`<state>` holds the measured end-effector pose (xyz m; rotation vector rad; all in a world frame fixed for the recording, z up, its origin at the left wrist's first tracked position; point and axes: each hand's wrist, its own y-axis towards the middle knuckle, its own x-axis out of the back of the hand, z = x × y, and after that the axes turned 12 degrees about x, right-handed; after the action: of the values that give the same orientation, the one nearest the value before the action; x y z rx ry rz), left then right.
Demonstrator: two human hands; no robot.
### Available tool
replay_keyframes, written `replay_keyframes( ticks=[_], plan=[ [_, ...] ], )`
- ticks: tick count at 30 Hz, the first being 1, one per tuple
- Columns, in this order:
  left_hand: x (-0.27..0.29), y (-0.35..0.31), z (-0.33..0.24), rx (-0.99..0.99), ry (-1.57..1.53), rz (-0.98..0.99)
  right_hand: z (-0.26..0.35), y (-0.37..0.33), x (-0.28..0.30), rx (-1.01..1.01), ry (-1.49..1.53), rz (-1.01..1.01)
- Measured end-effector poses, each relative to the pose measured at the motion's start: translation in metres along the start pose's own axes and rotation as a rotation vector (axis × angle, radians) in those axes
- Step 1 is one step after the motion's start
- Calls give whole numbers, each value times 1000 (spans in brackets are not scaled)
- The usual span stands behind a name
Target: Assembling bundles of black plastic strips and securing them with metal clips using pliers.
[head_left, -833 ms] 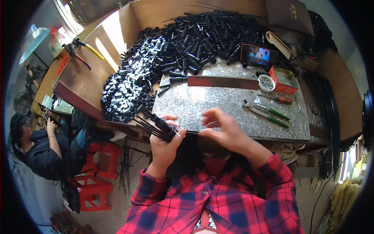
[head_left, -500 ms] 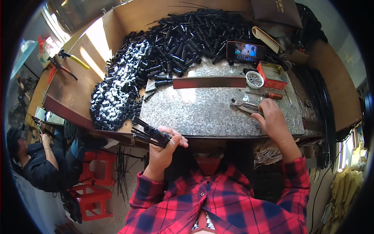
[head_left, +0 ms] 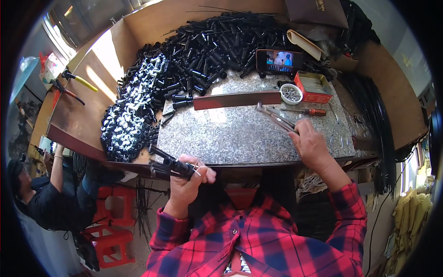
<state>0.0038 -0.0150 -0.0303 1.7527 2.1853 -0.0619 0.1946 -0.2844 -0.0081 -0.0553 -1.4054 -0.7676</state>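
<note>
My left hand [head_left: 188,183] is closed on a bundle of black tubular parts [head_left: 170,164] with thin dark rods, held just over the front edge of the worktop. A thin pale wire or pin sticks out between my fingers. My right hand [head_left: 310,143] grips the handles of metal pliers [head_left: 277,118] over the right half of the speckled stone slab [head_left: 226,143]. The pliers' head points away to the upper left, slightly blurred, near a long dark strip [head_left: 237,100]. Beyond my right hand lies a screwdriver [head_left: 316,112] with a red handle.
Black tubes [head_left: 212,51] are heaped at the back, short black pieces [head_left: 129,115] at the left. A white bowl [head_left: 291,102] of small metal bits, a red box [head_left: 318,97] and a propped phone [head_left: 279,61] stand back right. A co-worker [head_left: 46,198] sits at far left.
My right hand has closed round the pliers and lifted them, their head swinging up and away. My left hand still holds the black parts. The whole view has shifted slightly.
</note>
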Motion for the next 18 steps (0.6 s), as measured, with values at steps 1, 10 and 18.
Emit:
replay_keyframes(
  ticks=[1,10,18],
  plan=[
    [1,0,-2,44,-36,-6,6,2,2,-68,192,-75],
    [-10,14,-3,42,-13,148,75,33,34,306,-9,-199],
    [-20,10,-1,162,-144,-37,89,36,23,518,-426,-349]
  ],
)
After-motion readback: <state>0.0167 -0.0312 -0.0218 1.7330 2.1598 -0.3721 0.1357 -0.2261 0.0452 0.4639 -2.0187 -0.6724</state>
